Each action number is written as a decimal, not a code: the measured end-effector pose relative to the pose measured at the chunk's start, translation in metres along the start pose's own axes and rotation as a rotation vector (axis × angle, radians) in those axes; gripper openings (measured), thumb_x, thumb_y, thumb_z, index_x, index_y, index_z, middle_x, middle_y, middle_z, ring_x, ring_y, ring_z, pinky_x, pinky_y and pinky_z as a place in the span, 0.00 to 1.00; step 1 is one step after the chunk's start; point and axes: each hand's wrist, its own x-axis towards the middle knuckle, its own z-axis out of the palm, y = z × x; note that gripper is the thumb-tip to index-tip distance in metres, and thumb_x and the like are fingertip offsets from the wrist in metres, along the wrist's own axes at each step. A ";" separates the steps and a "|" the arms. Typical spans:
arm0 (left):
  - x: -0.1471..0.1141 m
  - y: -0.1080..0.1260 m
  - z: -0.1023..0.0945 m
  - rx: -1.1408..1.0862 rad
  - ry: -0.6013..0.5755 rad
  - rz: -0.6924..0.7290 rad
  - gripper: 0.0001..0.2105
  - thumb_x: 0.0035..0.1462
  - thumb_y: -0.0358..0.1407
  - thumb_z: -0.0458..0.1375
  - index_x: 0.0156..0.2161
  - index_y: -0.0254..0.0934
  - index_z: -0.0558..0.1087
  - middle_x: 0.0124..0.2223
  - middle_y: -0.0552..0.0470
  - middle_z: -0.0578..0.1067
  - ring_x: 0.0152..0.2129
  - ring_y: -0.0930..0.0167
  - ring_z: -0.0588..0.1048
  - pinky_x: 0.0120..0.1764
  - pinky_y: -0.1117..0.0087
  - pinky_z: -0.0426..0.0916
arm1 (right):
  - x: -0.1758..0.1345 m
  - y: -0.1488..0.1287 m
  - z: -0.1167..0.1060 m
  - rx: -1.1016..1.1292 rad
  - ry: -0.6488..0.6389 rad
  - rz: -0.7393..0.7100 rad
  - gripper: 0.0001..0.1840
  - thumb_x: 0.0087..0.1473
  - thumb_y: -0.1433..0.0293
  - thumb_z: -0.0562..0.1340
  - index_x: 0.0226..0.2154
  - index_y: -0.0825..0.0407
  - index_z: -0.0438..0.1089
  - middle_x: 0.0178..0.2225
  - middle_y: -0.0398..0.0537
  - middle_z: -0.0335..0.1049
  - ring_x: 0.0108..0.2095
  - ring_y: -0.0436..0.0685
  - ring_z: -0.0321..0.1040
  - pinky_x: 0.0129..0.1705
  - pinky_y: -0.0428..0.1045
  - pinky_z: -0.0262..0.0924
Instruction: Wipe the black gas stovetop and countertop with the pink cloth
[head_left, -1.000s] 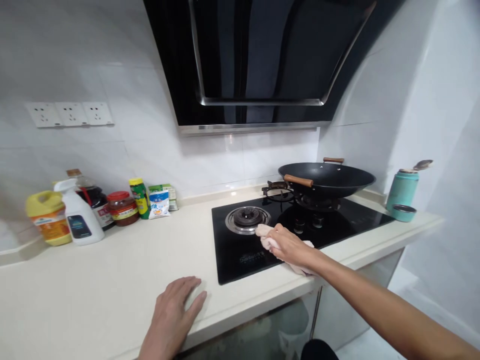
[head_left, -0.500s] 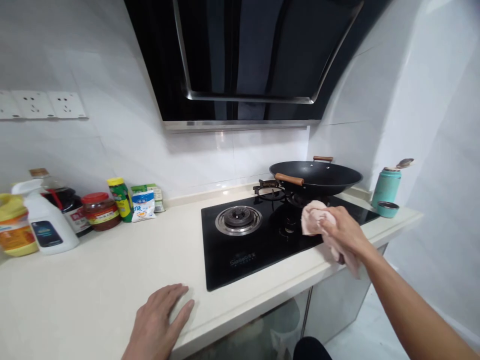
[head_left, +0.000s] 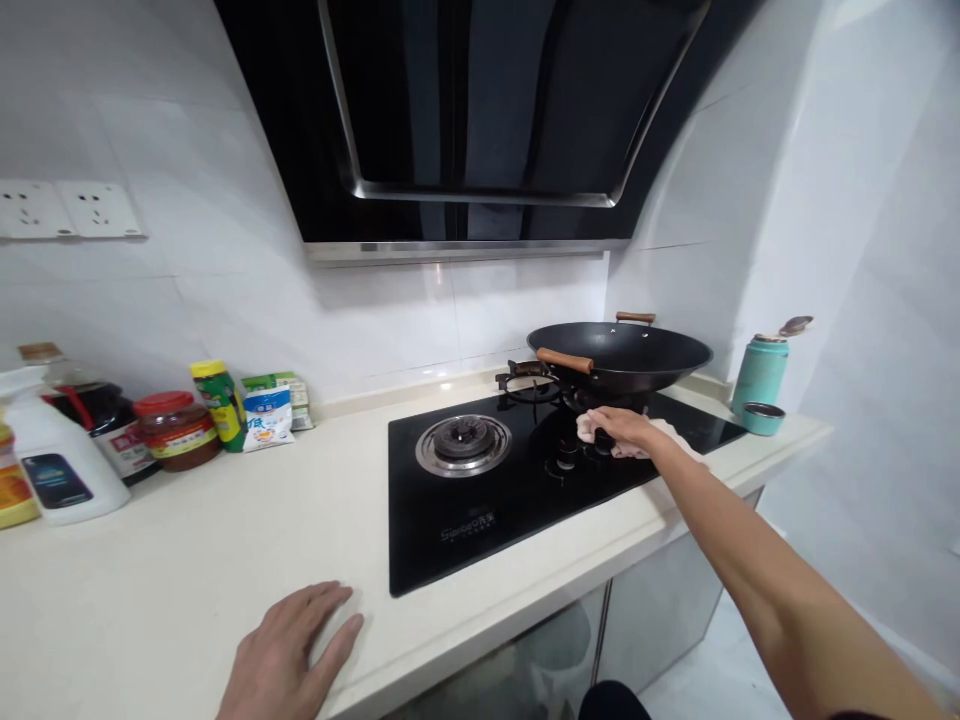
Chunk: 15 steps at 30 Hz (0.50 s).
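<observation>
My right hand (head_left: 624,426) grips a pale pink cloth (head_left: 637,446) low over the black glass gas stove (head_left: 480,545), close to its control knobs (head_left: 567,455). Part of the cloth trails out behind the wrist toward the stove's front edge. Just beyond that hand sits a black wok (head_left: 637,362) with wooden handles, and the burner beneath it is mostly hidden. To the left is the uncovered burner (head_left: 463,440) with its steel ring. My left hand (head_left: 289,650) rests on the cream countertop (head_left: 300,530), fingers stretched out and thumb apart, holding nothing.
A white spray bottle (head_left: 64,460), a dark sauce bottle (head_left: 105,420), a red-lidded jar (head_left: 176,430) and seasoning packets (head_left: 268,418) line the counter's left. At the right end stand a teal flask (head_left: 760,372) and a teal cup (head_left: 763,418). Overhead hangs a black range hood (head_left: 480,110).
My right hand has moved with the cloth farther over the stove and lowered it near the knobs. The view has shifted slightly right. My left hand still rests on the counter.
</observation>
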 end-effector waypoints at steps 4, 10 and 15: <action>0.002 0.002 -0.002 0.007 -0.001 0.007 0.22 0.57 0.58 0.55 0.44 0.48 0.82 0.48 0.50 0.83 0.47 0.57 0.80 0.49 0.54 0.76 | 0.012 -0.013 0.001 0.050 -0.136 -0.031 0.33 0.67 0.49 0.44 0.40 0.49 0.78 0.40 0.51 0.79 0.37 0.57 0.73 0.39 0.52 0.69; 0.005 0.006 -0.007 0.012 0.018 0.018 0.22 0.56 0.58 0.55 0.42 0.47 0.83 0.46 0.50 0.83 0.44 0.57 0.81 0.50 0.55 0.77 | 0.009 -0.023 -0.013 -0.051 -0.218 -0.138 0.17 0.60 0.58 0.56 0.38 0.46 0.79 0.39 0.48 0.78 0.36 0.56 0.72 0.43 0.54 0.67; 0.004 0.009 -0.011 0.010 -0.006 0.008 0.23 0.57 0.59 0.54 0.43 0.48 0.83 0.48 0.50 0.83 0.47 0.57 0.80 0.51 0.54 0.76 | 0.004 -0.042 -0.006 -0.174 -0.244 -0.328 0.10 0.54 0.69 0.59 0.28 0.49 0.77 0.36 0.46 0.78 0.43 0.58 0.72 0.56 0.59 0.58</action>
